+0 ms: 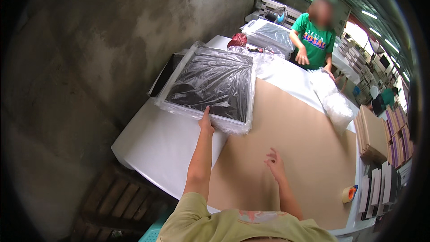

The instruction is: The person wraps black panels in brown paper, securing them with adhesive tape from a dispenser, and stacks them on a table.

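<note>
My left hand (206, 122) grips the near edge of a flat black panel (210, 80) with a pale border, wrapped in clear plastic film. The thumb lies on top; the other fingers are hidden below the edge. More of these dark, flat pieces show under and behind it. My right hand (275, 163) hovers over a large brown cardboard sheet (309, 152), fingers apart and nothing in them. The wrapped panel overlaps the cardboard's left corner.
A white-covered table (165, 139) carries it all. A tape roll (348, 194) lies at right. Across the table a person in green (315, 36) stands by bunched clear plastic (333, 101). A red bundle (238, 40) sits at back, cardboard stacks (370, 132) at right, a concrete wall (112, 40) at left.
</note>
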